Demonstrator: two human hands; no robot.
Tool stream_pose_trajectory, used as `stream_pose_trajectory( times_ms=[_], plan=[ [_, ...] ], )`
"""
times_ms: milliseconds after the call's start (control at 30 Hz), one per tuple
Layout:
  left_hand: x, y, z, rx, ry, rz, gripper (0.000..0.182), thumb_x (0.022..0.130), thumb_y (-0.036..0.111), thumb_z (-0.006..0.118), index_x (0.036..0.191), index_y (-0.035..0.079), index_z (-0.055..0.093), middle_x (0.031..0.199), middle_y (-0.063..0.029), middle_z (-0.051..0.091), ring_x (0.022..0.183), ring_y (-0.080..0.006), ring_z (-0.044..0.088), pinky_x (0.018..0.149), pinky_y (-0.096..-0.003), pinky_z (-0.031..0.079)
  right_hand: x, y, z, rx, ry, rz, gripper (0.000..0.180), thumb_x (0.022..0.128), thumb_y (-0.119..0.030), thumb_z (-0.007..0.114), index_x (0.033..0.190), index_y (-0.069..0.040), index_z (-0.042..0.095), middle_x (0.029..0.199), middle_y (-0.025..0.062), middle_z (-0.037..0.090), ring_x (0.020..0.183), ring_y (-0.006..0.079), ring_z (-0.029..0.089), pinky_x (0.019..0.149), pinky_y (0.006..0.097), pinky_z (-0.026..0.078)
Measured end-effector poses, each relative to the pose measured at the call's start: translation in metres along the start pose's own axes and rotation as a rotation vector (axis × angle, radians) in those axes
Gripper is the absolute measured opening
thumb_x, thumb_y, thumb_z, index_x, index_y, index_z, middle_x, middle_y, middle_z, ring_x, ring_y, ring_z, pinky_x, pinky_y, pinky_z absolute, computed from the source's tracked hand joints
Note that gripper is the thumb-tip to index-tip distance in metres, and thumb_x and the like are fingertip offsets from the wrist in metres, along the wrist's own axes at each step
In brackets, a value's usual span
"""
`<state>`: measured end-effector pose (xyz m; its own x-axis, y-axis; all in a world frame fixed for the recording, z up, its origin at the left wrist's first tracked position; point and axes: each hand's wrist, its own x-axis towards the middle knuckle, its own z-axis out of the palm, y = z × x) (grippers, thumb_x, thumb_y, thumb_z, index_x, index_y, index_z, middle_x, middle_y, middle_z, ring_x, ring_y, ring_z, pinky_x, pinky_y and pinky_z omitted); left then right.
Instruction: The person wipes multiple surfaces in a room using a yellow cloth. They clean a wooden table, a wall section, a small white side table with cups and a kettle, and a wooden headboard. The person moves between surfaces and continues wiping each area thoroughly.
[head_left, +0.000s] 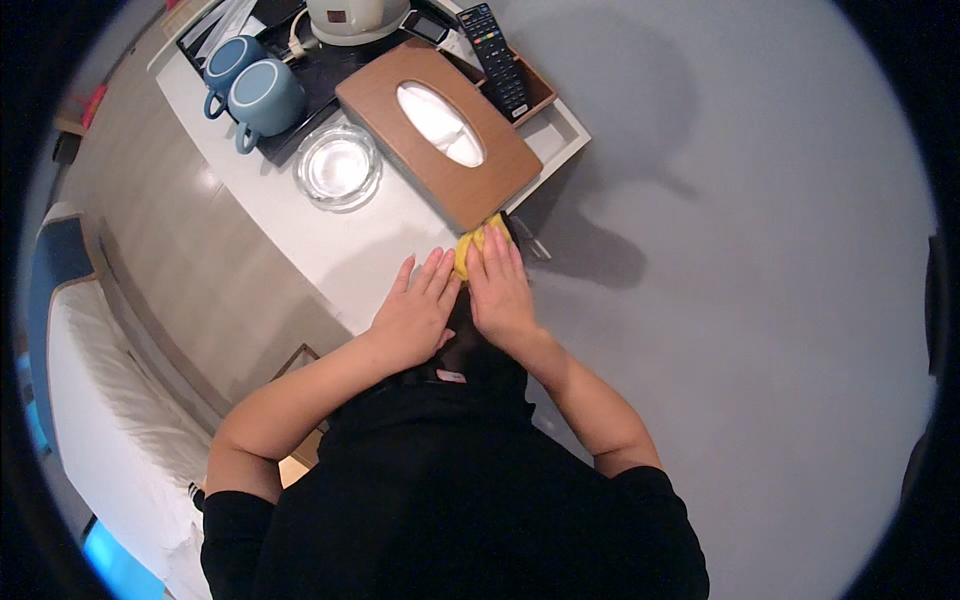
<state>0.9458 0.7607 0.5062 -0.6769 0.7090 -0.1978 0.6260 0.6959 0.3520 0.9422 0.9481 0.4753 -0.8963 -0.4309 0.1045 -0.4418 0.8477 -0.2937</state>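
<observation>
Both my hands rest at the near end of a white tabletop (277, 217). Under the fingers of my right hand (500, 289) is a folded yellow cloth (470, 251), beside the near corner of a brown tissue box (442, 180). The fingertips of my left hand (420, 311) reach the cloth's left edge, palm down, fingers slightly spread. Whether the right fingers grip the cloth or only press on it is hard to see. A clear glass ashtray (338, 166) stands left of the tissue box.
Two upturned blue mugs (266, 97) sit on a black tray (322, 71) near an electric kettle (356, 19). A remote control (495, 60) lies in a brown organizer (536, 90). A grey wall (735, 225) borders the table's right side; a bed (120, 390) stands at left.
</observation>
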Motion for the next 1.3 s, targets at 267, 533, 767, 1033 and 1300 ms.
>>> stream_pose_trajectory(
  times_ms=[267, 533, 767, 1033, 1300],
  plan=[
    [-0.057, -0.015, 0.008, -0.487, 0.081, -0.040, 0.072, 0.082, 0.026, 0.070, 0.140, -0.003, 0.040, 0.152, -0.0212, 0.029, 0.143, -0.0364, 0.023, 0.112, -0.0547, 0.026, 0.004, -0.063, -0.008, 0.080, -0.018, -0.025, 0.047, 0.088, -0.006, 0.046, 0.135, 0.003, 0.042, 0.147, 0.0243, 0.034, 0.139, 0.0402, 0.031, 0.111, 0.0564, 0.024],
    [-0.101, -0.075, -0.008, -1.281, 0.491, -0.252, 0.066, 0.086, 0.014, 0.066, 0.144, 0.004, 0.038, 0.150, -0.0194, 0.035, 0.137, -0.0329, 0.037, 0.110, -0.0404, 0.033, 0.047, -0.090, -0.030, 0.122, 0.093, -0.133, 0.052, 0.084, -0.004, 0.055, 0.134, 0.007, 0.042, 0.146, 0.0291, 0.031, 0.135, 0.0456, 0.033, 0.110, 0.0527, 0.028],
    [-0.104, -0.067, 0.013, -0.273, 0.322, -0.373, 0.064, 0.086, 0.028, 0.064, 0.142, 0.006, 0.042, 0.150, -0.0216, 0.032, 0.138, -0.0408, 0.031, 0.112, -0.0515, 0.028, 0.066, -0.083, 0.006, -0.130, -0.204, -0.135, 0.062, 0.082, -0.023, 0.067, 0.139, -0.008, 0.045, 0.144, 0.0279, 0.037, 0.129, 0.0507, 0.038, 0.108, 0.0503, 0.032],
    [-0.100, -0.077, 0.055, -0.133, 0.044, -0.274, 0.067, 0.091, 0.053, 0.050, 0.146, 0.016, 0.039, 0.158, -0.0085, 0.022, 0.144, -0.0439, 0.012, 0.114, -0.0600, 0.015, 0.074, -0.078, 0.011, -0.208, -0.713, -0.149, 0.057, 0.092, -0.046, 0.052, 0.136, -0.009, 0.049, 0.149, 0.0260, 0.033, 0.131, 0.0502, 0.036, 0.109, 0.0549, 0.027],
    [-0.076, -0.115, 0.041, -0.057, 0.066, -0.277, 0.062, 0.094, 0.055, 0.044, 0.147, 0.023, 0.039, 0.159, -0.0057, 0.021, 0.145, -0.0434, 0.007, 0.115, -0.0594, 0.011, 0.108, -0.076, 0.014, -0.293, -0.550, -0.161, 0.063, 0.091, -0.048, 0.052, 0.142, -0.011, 0.044, 0.150, 0.0260, 0.032, 0.131, 0.0494, 0.038, 0.110, 0.0511, 0.030]
  ],
)
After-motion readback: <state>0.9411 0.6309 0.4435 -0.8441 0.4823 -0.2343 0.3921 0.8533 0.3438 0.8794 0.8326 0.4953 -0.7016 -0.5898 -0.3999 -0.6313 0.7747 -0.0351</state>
